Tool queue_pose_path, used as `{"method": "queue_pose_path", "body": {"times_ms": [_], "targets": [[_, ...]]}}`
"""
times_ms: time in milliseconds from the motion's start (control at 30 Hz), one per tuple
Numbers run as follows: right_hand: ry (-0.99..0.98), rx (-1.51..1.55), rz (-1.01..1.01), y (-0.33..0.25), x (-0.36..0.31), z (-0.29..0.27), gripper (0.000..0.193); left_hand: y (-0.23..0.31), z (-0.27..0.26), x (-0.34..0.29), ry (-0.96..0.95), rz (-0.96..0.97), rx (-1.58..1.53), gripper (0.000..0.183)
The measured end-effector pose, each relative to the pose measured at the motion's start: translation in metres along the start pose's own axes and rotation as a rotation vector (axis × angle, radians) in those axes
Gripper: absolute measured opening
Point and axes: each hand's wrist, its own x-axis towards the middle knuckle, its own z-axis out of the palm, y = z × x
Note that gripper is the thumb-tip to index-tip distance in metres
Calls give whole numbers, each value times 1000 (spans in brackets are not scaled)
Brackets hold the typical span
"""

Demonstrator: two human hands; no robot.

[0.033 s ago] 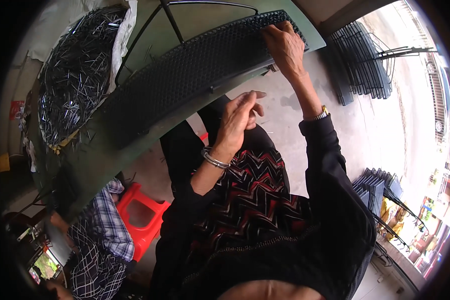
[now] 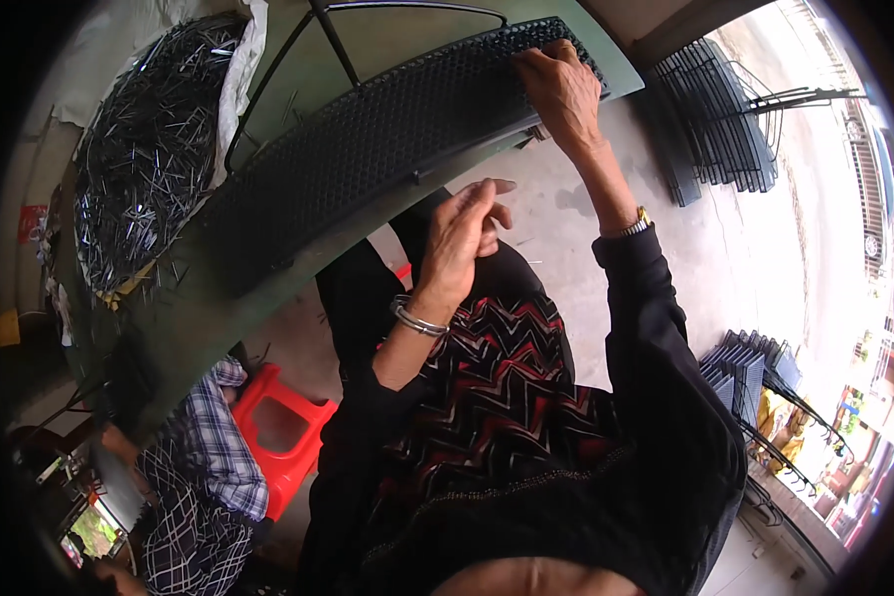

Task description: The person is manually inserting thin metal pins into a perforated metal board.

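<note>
A long black honeycomb-mesh panel (image 2: pixel 368 139) lies slantwise across the green table (image 2: pixel 184 333). Over its right end, my right hand (image 2: pixel 564 91) bends its fingers down against the mesh in a closed pinch. Whatever the fingertips hold is hidden. My left hand (image 2: pixel 455 238) hovers over my lap, below the panel's near edge and apart from it. Its fingers are loosely bent and spread, with nothing visible in them. Left of the panel, a white-lined sack (image 2: pixel 236 114) holds a heap of short, thin, dark shiny strips (image 2: pixel 154 149).
Thin black rods (image 2: pixel 333 40) rise behind the panel. A red plastic stool (image 2: pixel 293 452) stands at lower left, beside another person in a checked sleeve (image 2: pixel 230 437). Black wire racks (image 2: pixel 715 119) are stacked at right on the floor, with more racks (image 2: pixel 750 372) lower down.
The whole view has shifted slightly. My left hand sits a little further left; my right hand stays on the panel's right end.
</note>
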Motion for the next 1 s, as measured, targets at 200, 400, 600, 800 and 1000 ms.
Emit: {"method": "queue_pose_path", "body": {"times_ms": [200,400,600,800,1000], "targets": [[-51,177,156,-37,-8,-11,28,23,-52,-35,253,126,-49,31],[-107,467,-13,-64,-38,-27,16,38,-70,-63,348,333,-103,37],[-347,749,-184,-143,-31,-13,15,81,-128,-88,633,608,-130,33],[-524,824,-457,-235,27,0,15,107,-212,-92,792,835,-286,26],[-952,840,-501,-338,111,58,26,156,-286,-78,1021,812,-151,33]]}}
